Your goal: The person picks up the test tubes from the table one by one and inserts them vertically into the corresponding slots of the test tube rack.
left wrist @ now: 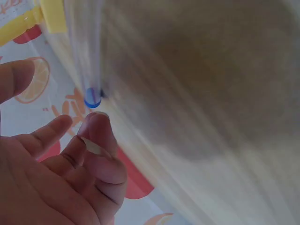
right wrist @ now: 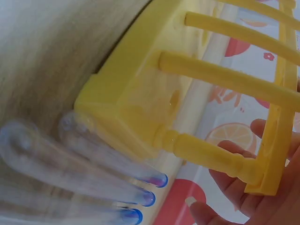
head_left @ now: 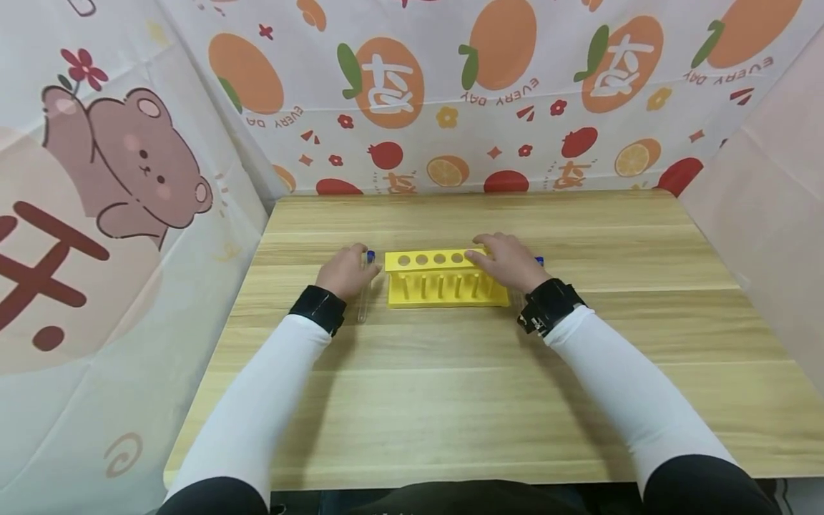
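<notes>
A yellow test tube rack [head_left: 448,279] stands upright on the table, with a row of round holes along its top plate. My right hand [head_left: 511,263] holds the right end of that top plate, thumb over it and fingers reaching behind; the right wrist view shows the fingers [right wrist: 229,183] past the plate. Left of the rack lies a clear test tube [head_left: 364,297] with a blue cap. Beside this tube is my left hand [head_left: 346,272], its fingers loosely bent and fingertips right by the blue cap [left wrist: 93,97]. Nothing is gripped in it.
Several clear blue-capped tubes [right wrist: 70,161] lie side by side next to the rack's right end, mostly hidden by the right hand in the head view. A patterned cloth [head_left: 444,107] hangs behind the wooden table [head_left: 444,400], and another cloth [head_left: 129,300] hangs at the left.
</notes>
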Available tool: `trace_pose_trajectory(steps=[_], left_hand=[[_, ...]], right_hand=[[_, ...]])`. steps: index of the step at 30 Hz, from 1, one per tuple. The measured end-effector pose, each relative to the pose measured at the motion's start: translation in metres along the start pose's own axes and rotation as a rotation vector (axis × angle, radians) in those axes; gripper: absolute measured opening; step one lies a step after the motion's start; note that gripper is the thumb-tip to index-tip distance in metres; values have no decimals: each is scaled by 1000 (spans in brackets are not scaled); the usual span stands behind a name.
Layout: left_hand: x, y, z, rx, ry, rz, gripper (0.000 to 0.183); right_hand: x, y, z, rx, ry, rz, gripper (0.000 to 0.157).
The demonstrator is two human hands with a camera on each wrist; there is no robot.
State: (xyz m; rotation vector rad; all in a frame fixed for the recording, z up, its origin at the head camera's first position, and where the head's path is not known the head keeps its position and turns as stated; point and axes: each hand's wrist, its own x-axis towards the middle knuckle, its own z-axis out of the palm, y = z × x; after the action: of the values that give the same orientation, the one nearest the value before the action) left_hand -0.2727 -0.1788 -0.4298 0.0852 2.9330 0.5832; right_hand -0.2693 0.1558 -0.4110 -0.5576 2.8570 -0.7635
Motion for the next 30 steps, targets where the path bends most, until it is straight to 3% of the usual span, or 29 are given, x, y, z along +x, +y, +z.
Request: trace_pose_trajectory(steps=[12, 19, 30], left_hand=[[-7, -11, 9, -16, -62, -44, 63], [-7, -10, 12, -1, -44, -45, 43], [-4, -5, 9, 19, -107, -84, 30]], right_hand=[[3, 3, 10, 35, 9, -5, 60], [2, 5, 10, 53, 23, 8, 64], [-1, 4, 14, 62, 55, 36, 68]])
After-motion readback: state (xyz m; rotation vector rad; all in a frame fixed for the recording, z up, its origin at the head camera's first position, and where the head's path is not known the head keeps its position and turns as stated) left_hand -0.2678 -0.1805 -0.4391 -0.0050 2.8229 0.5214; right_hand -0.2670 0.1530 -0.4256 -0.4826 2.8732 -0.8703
